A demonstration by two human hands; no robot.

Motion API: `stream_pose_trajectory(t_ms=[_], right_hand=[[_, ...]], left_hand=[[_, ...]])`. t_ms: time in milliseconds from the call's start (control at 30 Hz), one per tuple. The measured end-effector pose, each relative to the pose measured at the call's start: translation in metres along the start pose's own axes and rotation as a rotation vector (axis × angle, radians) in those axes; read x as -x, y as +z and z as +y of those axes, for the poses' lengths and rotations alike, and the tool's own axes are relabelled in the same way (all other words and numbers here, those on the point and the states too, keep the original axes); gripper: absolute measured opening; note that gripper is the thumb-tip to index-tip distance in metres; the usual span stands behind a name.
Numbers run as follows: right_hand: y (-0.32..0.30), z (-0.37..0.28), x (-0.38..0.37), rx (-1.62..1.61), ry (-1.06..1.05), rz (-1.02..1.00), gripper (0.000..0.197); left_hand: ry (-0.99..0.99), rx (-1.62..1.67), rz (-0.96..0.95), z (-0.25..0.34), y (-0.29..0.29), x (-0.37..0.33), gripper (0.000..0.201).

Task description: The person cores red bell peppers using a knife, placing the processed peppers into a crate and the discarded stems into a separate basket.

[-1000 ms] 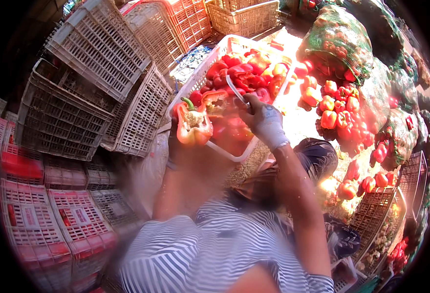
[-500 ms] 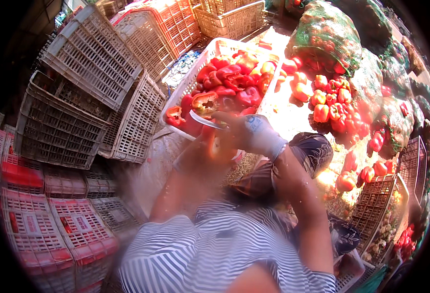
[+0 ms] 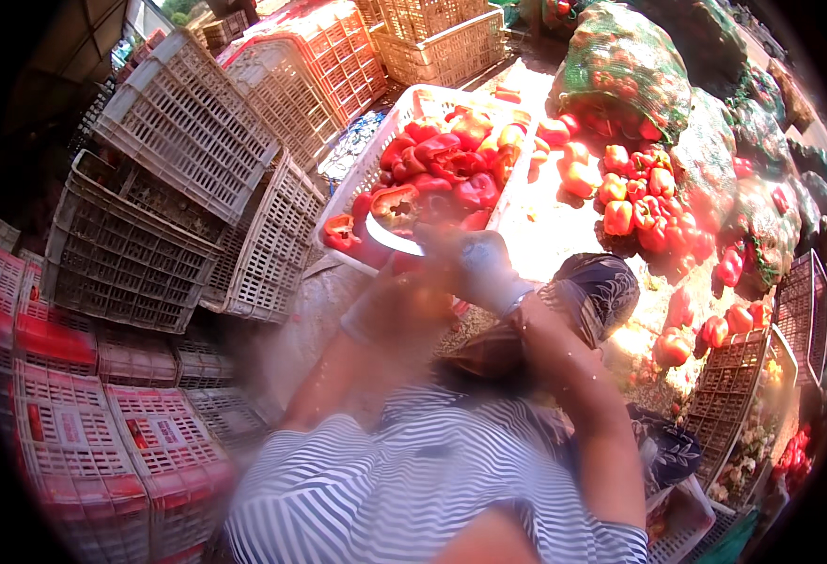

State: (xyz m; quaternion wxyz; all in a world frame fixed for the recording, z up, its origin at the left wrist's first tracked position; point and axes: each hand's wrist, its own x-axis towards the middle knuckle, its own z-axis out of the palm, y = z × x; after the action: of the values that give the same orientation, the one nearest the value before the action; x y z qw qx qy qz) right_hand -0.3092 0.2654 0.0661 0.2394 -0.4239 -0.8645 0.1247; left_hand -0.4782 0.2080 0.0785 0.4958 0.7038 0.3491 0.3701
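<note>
In the head view, your right hand (image 3: 477, 268) has its fingers clamped on the knife (image 3: 390, 241); blur hides whether your left hand's (image 3: 379, 308) fingers grip. The blade, near the crate (image 3: 359, 179) of cut peppers (image 3: 437, 146), could slip on wet flesh and nick you.

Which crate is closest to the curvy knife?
The white crate heaped with red peppers, right by the knife in the right hand; the other crates stand farther off.
</note>
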Motion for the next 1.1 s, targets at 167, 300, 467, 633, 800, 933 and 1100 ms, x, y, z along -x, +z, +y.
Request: stream_pose_trajectory(t_ms=[167,300,467,633,800,933,1100], right_hand=[[0.004,-0.003,-0.006,0.103,0.046,0.019,0.052],[0.0,0.014,-0.017,-0.06,0.066,-0.252,0.049],[0.01,0.018,-0.008,-0.219,0.23,-0.141,0.043],[0.018,0.009,-0.022,-0.225,0.313,-0.046,0.03],[0.045,0.012,-0.033,-0.172,0.414,0.055,0.029],[0.065,0.018,-0.041,-0.231,0.471,0.128,0.035],[0.068,0.051,-0.049,-1.04,0.506,0.359,0.048]], left_hand=[[-0.097,0.139,0.031,-0.015,0.004,0.001,0.061],[-0.221,0.332,0.099,-0.038,0.006,0.003,0.059],[-0.252,1.216,0.024,-0.051,0.003,-0.009,0.052],[-0.21,1.493,-0.13,-0.006,-0.001,-0.02,0.042],[-0.412,1.109,0.22,-0.122,-0.033,-0.023,0.041],[-0.385,1.027,0.25,-0.126,-0.04,-0.023,0.043],[-0.254,0.904,0.178,-0.051,-0.061,-0.012,0.053]])
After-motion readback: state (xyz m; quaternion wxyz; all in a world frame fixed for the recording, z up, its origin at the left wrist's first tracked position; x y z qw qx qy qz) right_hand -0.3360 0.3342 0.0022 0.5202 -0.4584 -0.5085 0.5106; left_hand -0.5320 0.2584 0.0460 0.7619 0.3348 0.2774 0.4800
